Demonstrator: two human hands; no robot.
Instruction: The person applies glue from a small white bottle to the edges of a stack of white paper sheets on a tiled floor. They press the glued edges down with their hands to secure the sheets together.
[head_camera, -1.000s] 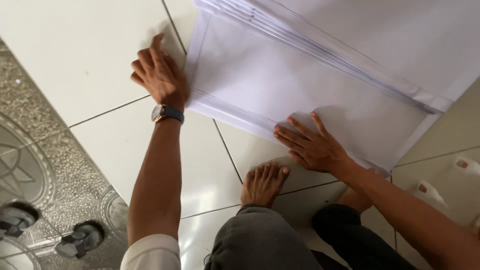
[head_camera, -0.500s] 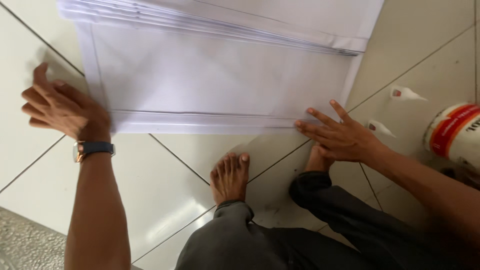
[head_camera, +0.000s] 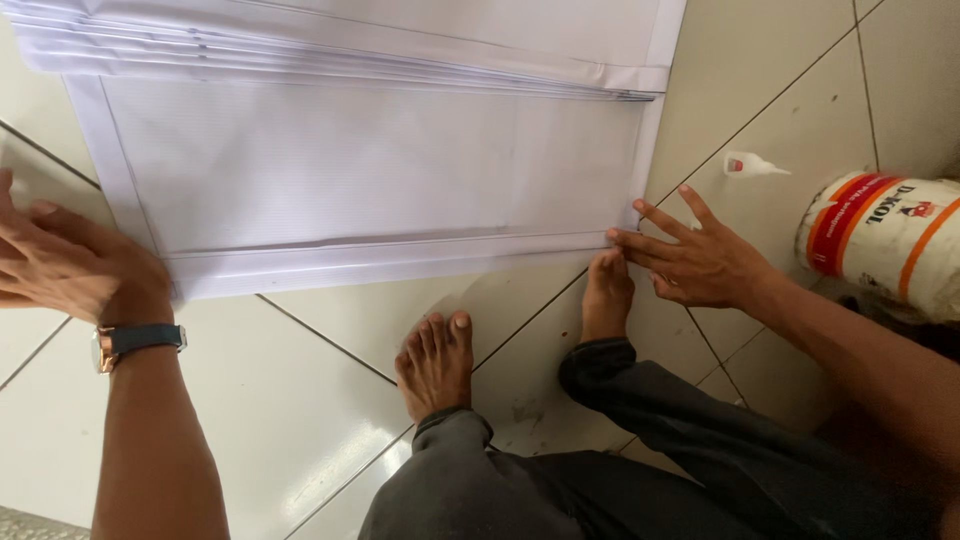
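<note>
A large white sheet (head_camera: 370, 175) with a folded lower border lies flat on the tiled floor, under a stack of similar white sheets (head_camera: 330, 45) at the top. My left hand (head_camera: 70, 265), with a wristwatch, rests flat at the sheet's lower left corner, fingers spread. At the sheet's lower right corner, my right hand (head_camera: 690, 260) presses its fingertips on the folded edge. Neither hand holds anything. My two bare feet (head_camera: 435, 360) stand on the tiles just below the sheet.
A small white glue bottle (head_camera: 750, 165) with a red cap lies on the tiles right of the sheet. A white tub with a red and orange label (head_camera: 885, 240) lies on its side at the far right. My dark trousers fill the bottom.
The view has shifted left along the sheet. My hands have moved further apart, out to its two lower corners, the right hand now at the right end of the fold.
</note>
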